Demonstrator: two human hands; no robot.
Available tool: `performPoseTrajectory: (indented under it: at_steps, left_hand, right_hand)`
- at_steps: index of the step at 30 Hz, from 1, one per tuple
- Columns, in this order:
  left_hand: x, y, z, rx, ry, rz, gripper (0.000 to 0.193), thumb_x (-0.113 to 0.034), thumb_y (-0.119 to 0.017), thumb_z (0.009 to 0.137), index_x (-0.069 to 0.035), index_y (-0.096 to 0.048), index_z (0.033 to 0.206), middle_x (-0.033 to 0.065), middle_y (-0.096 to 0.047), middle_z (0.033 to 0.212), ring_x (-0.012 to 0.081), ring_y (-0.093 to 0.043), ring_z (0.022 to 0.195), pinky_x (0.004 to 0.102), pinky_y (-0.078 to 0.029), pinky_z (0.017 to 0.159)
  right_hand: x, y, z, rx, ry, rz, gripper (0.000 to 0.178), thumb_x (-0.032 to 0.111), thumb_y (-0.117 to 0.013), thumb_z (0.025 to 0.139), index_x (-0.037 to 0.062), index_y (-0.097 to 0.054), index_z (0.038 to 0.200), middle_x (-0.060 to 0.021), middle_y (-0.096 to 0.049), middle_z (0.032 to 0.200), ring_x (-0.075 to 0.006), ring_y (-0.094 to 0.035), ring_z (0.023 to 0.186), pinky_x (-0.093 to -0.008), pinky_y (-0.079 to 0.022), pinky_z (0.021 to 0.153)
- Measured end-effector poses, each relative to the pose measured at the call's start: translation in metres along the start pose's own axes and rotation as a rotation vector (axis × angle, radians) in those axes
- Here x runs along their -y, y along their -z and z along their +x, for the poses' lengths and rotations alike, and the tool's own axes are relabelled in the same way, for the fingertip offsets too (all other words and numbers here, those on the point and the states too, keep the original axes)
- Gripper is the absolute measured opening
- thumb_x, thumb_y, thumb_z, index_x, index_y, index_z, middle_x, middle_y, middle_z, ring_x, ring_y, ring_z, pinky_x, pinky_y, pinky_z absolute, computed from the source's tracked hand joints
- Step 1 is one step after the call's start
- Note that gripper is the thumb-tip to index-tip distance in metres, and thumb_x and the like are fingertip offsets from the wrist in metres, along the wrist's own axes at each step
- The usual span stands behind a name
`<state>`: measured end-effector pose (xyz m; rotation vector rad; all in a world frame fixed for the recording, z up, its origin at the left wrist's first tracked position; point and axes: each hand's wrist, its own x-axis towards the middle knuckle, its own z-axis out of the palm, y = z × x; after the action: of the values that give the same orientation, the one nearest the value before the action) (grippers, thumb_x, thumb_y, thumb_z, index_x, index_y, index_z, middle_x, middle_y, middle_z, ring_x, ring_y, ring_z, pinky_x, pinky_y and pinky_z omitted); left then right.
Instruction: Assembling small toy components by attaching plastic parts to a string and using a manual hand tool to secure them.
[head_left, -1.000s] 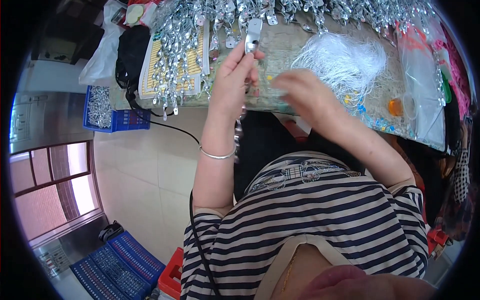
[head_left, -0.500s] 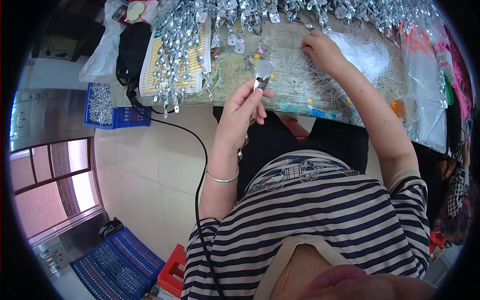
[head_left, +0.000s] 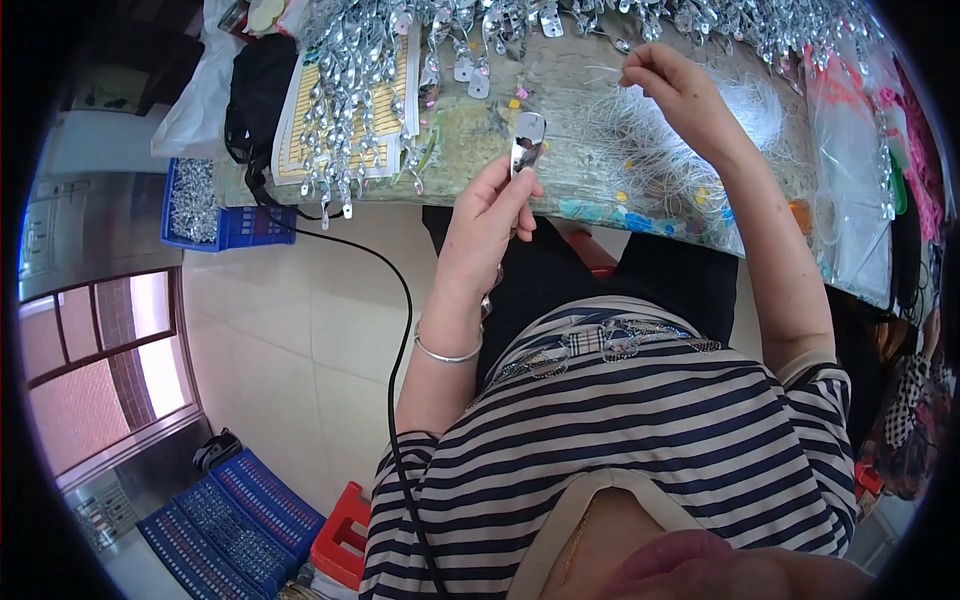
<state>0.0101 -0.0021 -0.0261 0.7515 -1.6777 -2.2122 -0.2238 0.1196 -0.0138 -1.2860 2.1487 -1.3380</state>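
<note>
Pinched between the thumb and fingers of my left hand [head_left: 495, 205] is a shiny silver metal strip [head_left: 529, 135] with a rounded end, held up at the table's near edge. More silver pieces hang below that hand by the wrist. My right hand [head_left: 685, 95] is raised over the table, thumb and fingertips pressed together on a thin white thread. Beneath it spreads a loose heap of white threads [head_left: 735, 115]. Along the table's far side lie many twisted silver strips [head_left: 480, 40].
The worn table [head_left: 470, 135] carries a yellow-striped sheet [head_left: 292, 130] and black bag [head_left: 262, 95] at left, clear plastic bags [head_left: 850, 170] at right. A blue bin [head_left: 265, 228] of silver bits stands left. A black cable [head_left: 395, 275] runs past my left arm. A red stool [head_left: 340, 535] stands lower left.
My right hand has moved slightly right, and a white thread now shows at its fingertips. My left hand keeps hold of the silver strip, nearly in place.
</note>
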Motion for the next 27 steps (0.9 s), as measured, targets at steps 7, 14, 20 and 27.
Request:
performPoseTrajectory:
  at_steps: [7,14,20,27]
  left_hand:
    - [-0.022,-0.027,0.031,-0.003,0.006,0.066,0.023,-0.024,-0.065,0.086,-0.005,-0.058,0.098,-0.0055,-0.045,0.063,0.0034,-0.039,0.048,0.0194,-0.031,0.043]
    - [-0.025,-0.045,0.051,0.018,0.07,0.038,0.034,-0.019,-0.072,0.079,-0.001,-0.062,0.106,-0.0063,-0.048,0.067,0.0017,-0.035,0.051,0.0204,-0.025,0.044]
    - [-0.022,-0.054,0.055,0.003,0.074,0.019,0.025,-0.017,-0.072,0.079,0.001,-0.066,0.095,-0.0015,-0.059,0.077,0.0044,-0.047,0.063,0.0197,-0.036,0.055]
    - [-0.023,-0.054,0.06,0.023,0.029,0.104,0.02,-0.023,-0.073,0.078,-0.006,-0.068,0.087,-0.011,-0.041,0.054,-0.0006,-0.027,0.041,0.0197,-0.017,0.039]
  right_hand:
    - [0.014,0.001,-0.025,0.026,-0.02,0.035,0.015,0.016,-0.051,0.094,0.0032,-0.057,0.1,-0.0031,-0.063,0.09,-0.0104,-0.057,0.088,-0.0242,-0.043,0.08]
    - [0.015,0.005,-0.036,0.034,-0.065,0.123,0.015,0.016,-0.052,0.094,0.0034,-0.058,0.101,-0.0024,-0.063,0.089,-0.0096,-0.057,0.088,-0.0238,-0.043,0.081]
    - [0.009,0.006,-0.038,0.043,-0.062,0.148,0.014,0.015,-0.053,0.093,0.0035,-0.058,0.1,-0.0021,-0.061,0.089,-0.0097,-0.057,0.088,-0.0238,-0.044,0.081]
    - [0.007,0.007,-0.037,0.056,-0.069,0.155,0.014,0.014,-0.055,0.092,0.0032,-0.058,0.1,-0.0022,-0.061,0.088,-0.0105,-0.058,0.089,-0.0243,-0.045,0.082]
